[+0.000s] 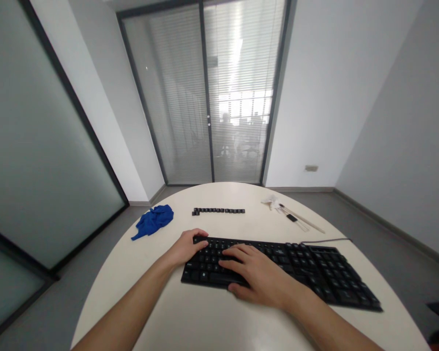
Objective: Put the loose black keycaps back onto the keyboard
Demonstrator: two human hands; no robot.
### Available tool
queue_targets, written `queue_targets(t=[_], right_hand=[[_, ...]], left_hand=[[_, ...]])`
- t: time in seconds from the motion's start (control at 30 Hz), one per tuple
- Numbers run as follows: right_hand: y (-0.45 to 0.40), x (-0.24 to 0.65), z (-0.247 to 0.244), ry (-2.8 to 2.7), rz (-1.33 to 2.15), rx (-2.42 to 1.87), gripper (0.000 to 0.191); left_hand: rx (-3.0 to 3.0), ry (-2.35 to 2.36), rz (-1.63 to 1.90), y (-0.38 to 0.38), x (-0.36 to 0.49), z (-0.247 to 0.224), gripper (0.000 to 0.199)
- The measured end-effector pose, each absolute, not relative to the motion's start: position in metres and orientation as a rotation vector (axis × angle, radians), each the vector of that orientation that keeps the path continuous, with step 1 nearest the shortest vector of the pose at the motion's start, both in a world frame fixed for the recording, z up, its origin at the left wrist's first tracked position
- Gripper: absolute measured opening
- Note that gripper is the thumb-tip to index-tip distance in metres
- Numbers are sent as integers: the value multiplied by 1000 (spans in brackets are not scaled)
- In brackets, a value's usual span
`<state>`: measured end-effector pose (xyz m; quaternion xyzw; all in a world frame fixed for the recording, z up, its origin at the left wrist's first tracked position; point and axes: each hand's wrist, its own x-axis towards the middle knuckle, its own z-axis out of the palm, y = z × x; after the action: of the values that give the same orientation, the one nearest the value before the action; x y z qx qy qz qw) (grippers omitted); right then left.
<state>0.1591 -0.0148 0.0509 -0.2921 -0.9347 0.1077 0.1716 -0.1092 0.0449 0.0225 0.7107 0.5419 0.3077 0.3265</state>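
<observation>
A black keyboard (331, 275) lies slightly aslant on the table, its number pad towards the right. My left hand (186, 247) grips its far left corner, thumb over the top keys and fingers along the far edge. Over the letter keys rests my right hand (258, 275), palm down with its fingers apart and the thumb by the near edge; it covers part of the middle keys. Beyond the keyboard, several loose black keycaps (215, 210) stand in a row, with a few more just below the row's left end.
A crumpled blue cloth (153, 220) lies on the left of the round cream table (205, 319). At the back right are a white tissue-like piece (273, 202), a thin stick (307, 220) and a small black-handled tool (291, 218). The keyboard's cable (325, 240) runs to the right edge.
</observation>
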Motion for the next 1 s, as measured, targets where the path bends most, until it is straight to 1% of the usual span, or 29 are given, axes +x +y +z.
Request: queue_targets(t=[0.17,0.33,0.43,0.7,1.0], right_hand=[[-15,160,51,-2652,304,-824,49],[-16,160,50,-2654,295,-825,49],[-16,160,51,-2658,295,-827,49],[-15,161,49,-2657,303,-827,50],[-15,161,48,-2663,302,-835,51]], left_hand=[[1901,1440,864,48,-112,20,28],[2033,1649,1011,71,-121,14,26],[2127,1756,1040,88,-124,13,25],[2454,1810,833,122,-126,18,32],[2556,1846,716,130,-118,14,27]])
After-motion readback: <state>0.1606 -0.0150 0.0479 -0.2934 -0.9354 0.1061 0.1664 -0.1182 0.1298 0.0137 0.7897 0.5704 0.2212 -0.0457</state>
